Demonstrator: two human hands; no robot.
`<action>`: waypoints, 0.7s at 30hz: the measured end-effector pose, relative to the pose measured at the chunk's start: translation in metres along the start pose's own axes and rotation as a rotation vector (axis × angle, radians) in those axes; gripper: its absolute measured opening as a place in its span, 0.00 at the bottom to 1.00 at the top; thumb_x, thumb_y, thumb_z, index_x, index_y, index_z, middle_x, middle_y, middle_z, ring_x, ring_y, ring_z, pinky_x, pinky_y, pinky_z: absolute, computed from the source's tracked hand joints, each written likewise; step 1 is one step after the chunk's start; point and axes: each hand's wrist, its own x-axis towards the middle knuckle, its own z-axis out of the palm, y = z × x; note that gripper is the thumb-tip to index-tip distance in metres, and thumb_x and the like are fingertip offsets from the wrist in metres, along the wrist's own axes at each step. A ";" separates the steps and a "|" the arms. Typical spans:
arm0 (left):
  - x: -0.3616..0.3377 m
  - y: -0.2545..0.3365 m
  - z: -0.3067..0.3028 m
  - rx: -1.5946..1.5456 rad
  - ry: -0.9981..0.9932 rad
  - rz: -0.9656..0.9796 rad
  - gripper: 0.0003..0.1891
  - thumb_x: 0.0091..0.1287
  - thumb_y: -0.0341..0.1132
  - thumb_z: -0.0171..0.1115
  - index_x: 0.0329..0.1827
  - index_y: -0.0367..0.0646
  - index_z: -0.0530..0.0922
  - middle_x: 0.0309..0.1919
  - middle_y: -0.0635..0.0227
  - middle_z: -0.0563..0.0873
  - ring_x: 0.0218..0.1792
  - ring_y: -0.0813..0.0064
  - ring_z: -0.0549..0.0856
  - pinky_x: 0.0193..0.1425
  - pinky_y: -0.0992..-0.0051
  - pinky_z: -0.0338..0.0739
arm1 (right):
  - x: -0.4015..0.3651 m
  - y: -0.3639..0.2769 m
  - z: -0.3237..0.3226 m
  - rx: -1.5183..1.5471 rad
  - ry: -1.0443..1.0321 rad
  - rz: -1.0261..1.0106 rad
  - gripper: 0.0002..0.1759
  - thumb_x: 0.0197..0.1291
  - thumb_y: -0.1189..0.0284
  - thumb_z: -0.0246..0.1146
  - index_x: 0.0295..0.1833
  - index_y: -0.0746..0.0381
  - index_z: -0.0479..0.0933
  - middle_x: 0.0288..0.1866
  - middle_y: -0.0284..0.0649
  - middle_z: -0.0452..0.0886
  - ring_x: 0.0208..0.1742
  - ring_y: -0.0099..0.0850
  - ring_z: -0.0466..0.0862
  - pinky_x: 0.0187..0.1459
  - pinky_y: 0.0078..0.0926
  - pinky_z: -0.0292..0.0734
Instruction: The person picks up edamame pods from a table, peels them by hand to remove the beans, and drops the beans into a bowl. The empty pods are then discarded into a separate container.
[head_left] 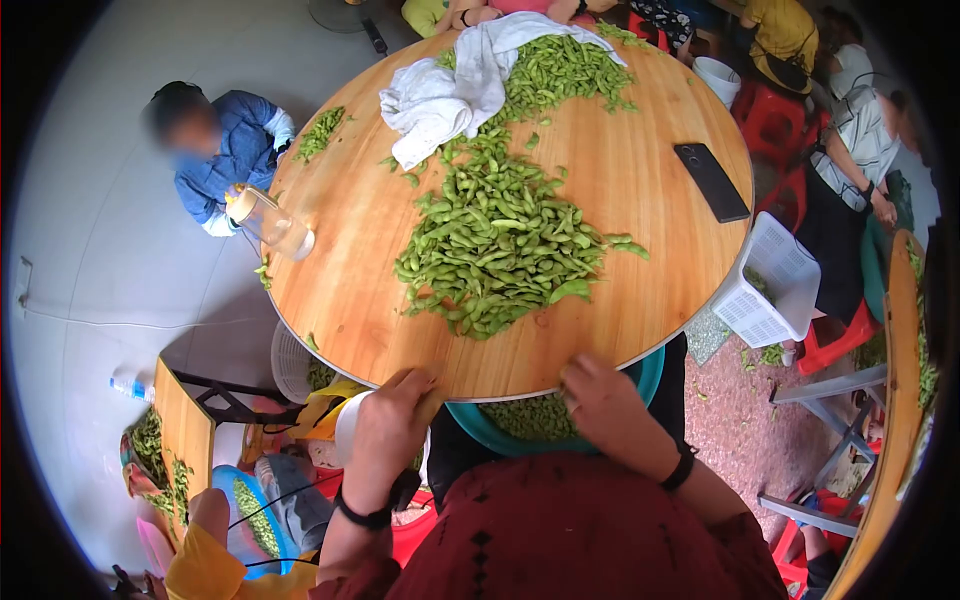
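Note:
My left hand (393, 420) is at the near edge of the round wooden table (655, 270), its fingers curled together. My right hand (610, 410) is at the same edge, further right, with thumb and fingertips drawn together. Whatever either hand holds is too small or hidden to make out. Beyond both hands lies a large heap of green soybean pods (500, 240). Below the edge, between my hands, a teal basin (655, 372) at my lap contains shelled green beans (530, 415).
A white cloth (440, 95) partly covers a second pod pile (570, 75). A black phone (712, 182) lies at right; a clear bottle (275, 225) stands at left beside a child (235, 140). A white basket (765, 305) is right of the table. Other people sit around.

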 end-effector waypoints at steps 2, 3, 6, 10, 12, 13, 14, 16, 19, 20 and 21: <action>0.034 -0.001 0.011 0.016 0.044 0.135 0.13 0.63 0.29 0.64 0.50 0.37 0.80 0.36 0.50 0.85 0.37 0.52 0.86 0.41 0.64 0.80 | -0.006 -0.003 0.009 0.063 -0.016 -0.010 0.08 0.55 0.80 0.61 0.41 0.65 0.73 0.38 0.44 0.71 0.38 0.45 0.80 0.38 0.39 0.78; 0.052 0.003 0.015 -0.023 0.105 0.180 0.12 0.63 0.28 0.63 0.49 0.39 0.80 0.37 0.50 0.85 0.37 0.50 0.85 0.41 0.61 0.79 | -0.008 -0.004 0.012 0.133 -0.031 -0.014 0.08 0.54 0.79 0.61 0.41 0.64 0.74 0.37 0.43 0.71 0.38 0.44 0.80 0.37 0.39 0.78; 0.107 0.006 0.025 -0.027 0.190 0.254 0.12 0.62 0.25 0.61 0.48 0.40 0.80 0.37 0.50 0.85 0.39 0.48 0.85 0.42 0.58 0.79 | -0.013 -0.005 0.004 0.059 -0.138 -0.064 0.09 0.57 0.77 0.61 0.44 0.64 0.75 0.40 0.43 0.72 0.39 0.45 0.81 0.39 0.38 0.79; 0.153 -0.014 0.048 0.122 0.227 0.436 0.13 0.59 0.25 0.65 0.47 0.37 0.80 0.38 0.51 0.86 0.39 0.50 0.85 0.44 0.61 0.80 | -0.015 -0.013 -0.006 0.085 -0.135 0.033 0.11 0.60 0.75 0.61 0.49 0.64 0.75 0.41 0.44 0.75 0.41 0.45 0.82 0.41 0.38 0.79; 0.155 -0.009 0.049 0.151 0.051 0.277 0.14 0.59 0.25 0.64 0.49 0.38 0.80 0.37 0.51 0.85 0.40 0.49 0.84 0.46 0.59 0.79 | -0.019 -0.011 -0.007 0.279 -0.090 0.195 0.12 0.66 0.72 0.59 0.52 0.65 0.75 0.41 0.47 0.79 0.42 0.43 0.83 0.42 0.35 0.80; 0.155 -0.006 0.049 0.153 0.047 0.282 0.14 0.59 0.25 0.64 0.49 0.38 0.80 0.37 0.51 0.85 0.40 0.49 0.84 0.46 0.59 0.79 | -0.020 -0.009 -0.006 0.281 -0.084 0.198 0.12 0.66 0.72 0.59 0.52 0.65 0.75 0.41 0.47 0.79 0.42 0.43 0.83 0.42 0.35 0.80; 0.152 -0.004 0.048 0.141 0.125 0.324 0.14 0.60 0.25 0.64 0.49 0.39 0.80 0.38 0.51 0.85 0.40 0.49 0.84 0.46 0.60 0.79 | -0.022 -0.007 -0.003 0.418 -0.060 0.246 0.13 0.68 0.71 0.58 0.53 0.65 0.74 0.40 0.47 0.80 0.41 0.40 0.84 0.41 0.33 0.80; 0.144 0.001 0.044 0.130 0.200 0.365 0.14 0.60 0.24 0.63 0.50 0.39 0.80 0.38 0.51 0.84 0.40 0.49 0.83 0.46 0.60 0.79 | -0.020 -0.004 -0.003 0.560 -0.035 0.294 0.13 0.69 0.70 0.57 0.54 0.66 0.73 0.39 0.47 0.80 0.39 0.38 0.85 0.40 0.31 0.79; 0.114 0.023 0.037 -0.044 0.236 0.399 0.13 0.62 0.23 0.62 0.50 0.40 0.81 0.40 0.54 0.83 0.39 0.53 0.83 0.45 0.63 0.79 | -0.009 -0.006 -0.016 0.798 -0.269 0.448 0.15 0.73 0.69 0.53 0.59 0.65 0.70 0.39 0.44 0.82 0.31 0.30 0.83 0.33 0.25 0.77; 0.099 0.036 0.035 -0.108 0.196 0.427 0.13 0.62 0.22 0.62 0.50 0.40 0.81 0.41 0.55 0.83 0.40 0.55 0.83 0.44 0.65 0.80 | -0.004 -0.012 -0.020 1.030 -0.247 0.513 0.18 0.74 0.65 0.52 0.62 0.63 0.68 0.38 0.40 0.82 0.29 0.27 0.81 0.30 0.22 0.74; 0.086 0.045 0.036 -0.174 0.154 0.453 0.13 0.61 0.21 0.62 0.49 0.39 0.81 0.42 0.56 0.83 0.41 0.57 0.83 0.44 0.66 0.80 | -0.001 -0.015 -0.022 1.263 -0.221 0.577 0.21 0.75 0.62 0.51 0.66 0.61 0.67 0.38 0.37 0.82 0.27 0.24 0.79 0.27 0.19 0.71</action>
